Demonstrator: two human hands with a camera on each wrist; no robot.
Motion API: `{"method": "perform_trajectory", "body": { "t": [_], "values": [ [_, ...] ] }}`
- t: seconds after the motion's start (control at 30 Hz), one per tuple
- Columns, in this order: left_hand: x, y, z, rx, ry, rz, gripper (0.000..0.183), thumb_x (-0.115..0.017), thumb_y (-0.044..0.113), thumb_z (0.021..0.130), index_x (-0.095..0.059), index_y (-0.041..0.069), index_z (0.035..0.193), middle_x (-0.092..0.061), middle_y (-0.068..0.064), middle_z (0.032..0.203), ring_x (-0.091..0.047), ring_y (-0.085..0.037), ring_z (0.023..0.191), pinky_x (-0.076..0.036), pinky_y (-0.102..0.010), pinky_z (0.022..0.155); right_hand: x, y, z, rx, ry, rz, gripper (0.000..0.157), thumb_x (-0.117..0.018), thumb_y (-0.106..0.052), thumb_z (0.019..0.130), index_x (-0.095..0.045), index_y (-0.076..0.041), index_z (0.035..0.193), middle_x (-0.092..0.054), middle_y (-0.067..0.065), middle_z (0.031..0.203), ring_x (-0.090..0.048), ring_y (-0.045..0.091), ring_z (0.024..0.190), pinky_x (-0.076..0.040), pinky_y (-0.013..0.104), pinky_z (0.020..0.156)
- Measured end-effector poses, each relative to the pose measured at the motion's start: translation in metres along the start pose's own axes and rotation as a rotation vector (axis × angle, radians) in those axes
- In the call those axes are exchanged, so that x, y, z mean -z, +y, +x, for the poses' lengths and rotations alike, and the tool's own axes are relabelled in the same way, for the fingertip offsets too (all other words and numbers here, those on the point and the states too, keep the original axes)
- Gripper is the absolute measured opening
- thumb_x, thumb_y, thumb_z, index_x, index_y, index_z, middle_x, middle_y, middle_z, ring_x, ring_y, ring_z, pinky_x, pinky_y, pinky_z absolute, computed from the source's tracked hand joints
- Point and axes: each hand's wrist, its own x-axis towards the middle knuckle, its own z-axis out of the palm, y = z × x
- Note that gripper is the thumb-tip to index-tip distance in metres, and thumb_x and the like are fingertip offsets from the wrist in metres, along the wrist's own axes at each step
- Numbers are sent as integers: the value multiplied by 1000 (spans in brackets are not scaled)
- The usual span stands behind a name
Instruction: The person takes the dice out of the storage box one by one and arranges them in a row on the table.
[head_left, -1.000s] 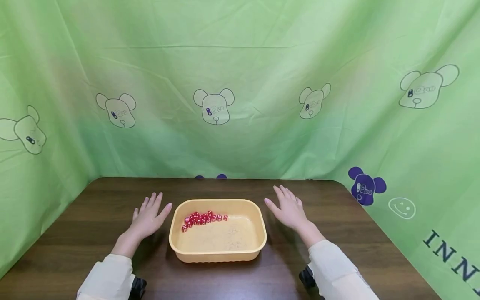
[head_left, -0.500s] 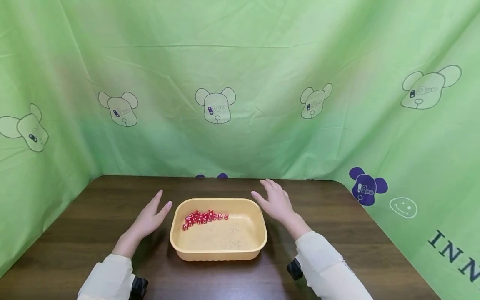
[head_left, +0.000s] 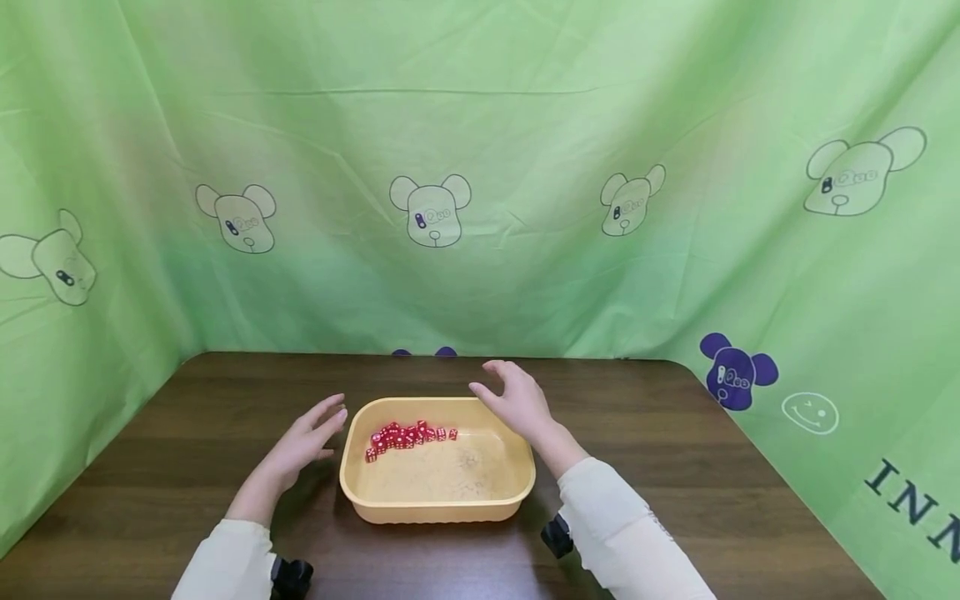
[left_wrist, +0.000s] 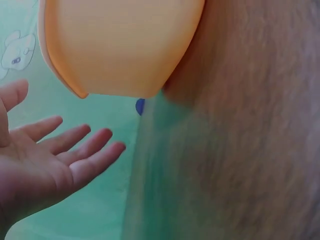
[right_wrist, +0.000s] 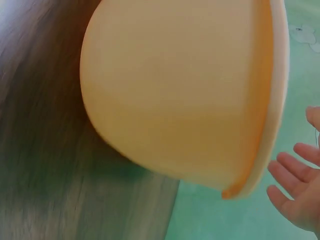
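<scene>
A yellow plastic basin (head_left: 435, 514) stands on the table, and several small red dice (head_left: 405, 436) lie bunched along its far left inside. Left of the basin, just off its rim, my left hand (head_left: 300, 442) hovers with nothing in it; in the left wrist view its fingers (left_wrist: 92, 167) are spread and loosely bent beside the basin's wall (left_wrist: 122, 55). My right hand (head_left: 517, 404) is above the basin's far right rim, fingers relaxed and holding nothing. Over in the right wrist view, that hand (right_wrist: 300, 192) appears beside the basin's rim (right_wrist: 275, 100).
The dark wooden table (head_left: 675, 467) extends around the basin on all sides. A green cloth (head_left: 525, 292) with printed bear heads hangs behind it and at both sides. Black wrist cameras (head_left: 291, 577) sit at both white sleeves (head_left: 630, 525).
My right hand has moved left, from beside the basin to over its far right rim. My left hand has turned and its fingers have bent more. The dice and basin have stayed put.
</scene>
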Motion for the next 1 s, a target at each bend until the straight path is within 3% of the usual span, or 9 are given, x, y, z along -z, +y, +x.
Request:
{"method": "perform_trajectory", "body": {
  "t": [0.17,0.27,0.7,0.83,1.0],
  "values": [
    [-2,-9,-2,52,-39,-214,61,-50,30,87,-23,5,135,-24,-21,135,-35,-37,113,-42,-45,79,-10,-6,3,-15,-76,144,31,-63,-24,79,-58,-1,100,-60,7,91,-57,19,83,-45,33,73],
    [-4,-13,-2,61,-57,-280,59,-53,21,86,-23,5,134,-24,-21,135,-35,-36,113,-42,-45,78,-17,-6,5,-45,-121,248,26,-64,-18,78,-59,-1,96,-61,5,85,-57,16,77,-46,29,69],
    [-6,-23,-6,67,-133,-371,62,-57,8,81,-25,3,134,-24,-25,133,-46,-32,103,-45,-44,73,-33,-1,5,-151,-223,465,22,-63,-9,77,-60,5,93,-60,6,78,-55,16,70,-46,26,64],
    [-7,-24,-6,80,-143,-377,64,-58,7,80,-24,4,134,-22,-26,133,-47,-33,103,-45,-44,73,-38,0,3,-221,-259,526,20,-63,-7,77,-60,5,92,-60,6,77,-55,16,71,-46,31,66],
    [-8,-25,-6,109,-123,-371,64,-60,7,79,-26,5,134,-24,-25,133,-49,-32,100,-46,-43,72,-43,2,1,-308,-313,577,18,-62,-6,78,-61,6,91,-61,10,77,-58,27,70,-47,39,67]
  ]
}}
